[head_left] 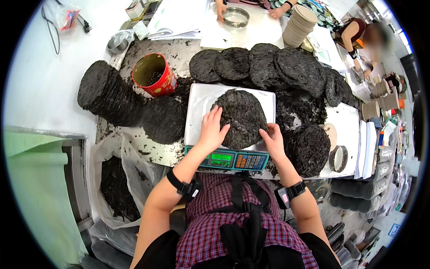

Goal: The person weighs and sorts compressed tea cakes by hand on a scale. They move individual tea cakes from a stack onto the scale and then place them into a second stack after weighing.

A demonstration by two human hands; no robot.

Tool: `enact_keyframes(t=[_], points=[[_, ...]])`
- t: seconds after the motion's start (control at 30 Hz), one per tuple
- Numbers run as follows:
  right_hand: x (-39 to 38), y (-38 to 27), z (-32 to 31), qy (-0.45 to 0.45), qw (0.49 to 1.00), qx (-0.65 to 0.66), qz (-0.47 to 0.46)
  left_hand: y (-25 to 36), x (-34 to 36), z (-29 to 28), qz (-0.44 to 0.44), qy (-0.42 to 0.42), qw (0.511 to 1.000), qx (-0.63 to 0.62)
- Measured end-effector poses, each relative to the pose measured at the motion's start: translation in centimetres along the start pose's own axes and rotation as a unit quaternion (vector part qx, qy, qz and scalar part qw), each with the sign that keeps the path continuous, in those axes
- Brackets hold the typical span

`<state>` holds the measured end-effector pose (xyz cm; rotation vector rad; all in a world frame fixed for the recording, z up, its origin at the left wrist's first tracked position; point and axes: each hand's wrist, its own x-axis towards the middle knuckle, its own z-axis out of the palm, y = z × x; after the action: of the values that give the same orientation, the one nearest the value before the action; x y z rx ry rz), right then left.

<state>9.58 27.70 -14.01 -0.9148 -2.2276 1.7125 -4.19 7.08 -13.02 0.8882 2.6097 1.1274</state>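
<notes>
A rough black disc [242,116], made of dark flaky material, lies on the metal pan [197,101] of a teal digital scale [215,158]. My left hand [213,127] rests on the disc's left side with its fingers spread. My right hand [273,140] is at the disc's right edge, loosely curved, fingertips touching or very close to it. Behind the scale lie several overlapping black discs [291,71]. A tall stack [101,89] and a lower pile [163,119] are on the left; another black piece [307,150] lies to the right.
A red tin [163,83] stands behind the left piles. A plastic bag [136,190] of black material is below the left edge. A metal ring [338,159] and papers [365,150] lie right. Co-workers' hands [275,12] and arm [348,38] are beyond, near round boards [298,27].
</notes>
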Motion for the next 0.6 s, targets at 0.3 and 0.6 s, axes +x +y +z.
enact_keyframes(t=[0.3,0.6], points=[[9.6,-6.7,-0.1,0.049,0.95,0.303,0.063,-12.9,-3.2,-5.6,-0.119,0.246,0.958,0.093],[17.7,-6.6,-1.0,0.02,0.971,0.232,0.044,-23.3,-7.2,-4.9,-0.637,0.211,0.741,-0.016]])
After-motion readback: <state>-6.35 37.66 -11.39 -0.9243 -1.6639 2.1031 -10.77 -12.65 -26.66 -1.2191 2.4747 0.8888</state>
